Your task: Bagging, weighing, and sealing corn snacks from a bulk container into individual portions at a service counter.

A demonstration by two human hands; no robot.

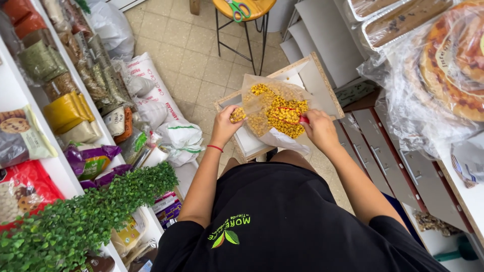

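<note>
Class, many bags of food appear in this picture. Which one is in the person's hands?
The clear bag of yellow kernels, gripped by the left hand and right hand; the others lie on shelves or the floor.

Showing yellow and golden kernels (277,113) inside a clear bag (272,108). Carrying a thin red band (215,148) on the left hand (225,123); gripping a red scoop handle (304,120) in the right hand (318,130). Wearing a black shirt (287,221) with a green and orange leaf print. Lying below, a beige speckled tiled floor (196,55). Resting on the orange-brown stool (244,7), scissors (238,9) with green handles. Trailing along the white shelf (55,171), a green leafy garland (85,211); beside it, purple packets (91,158) and mustard-yellow bags (68,111).
</note>
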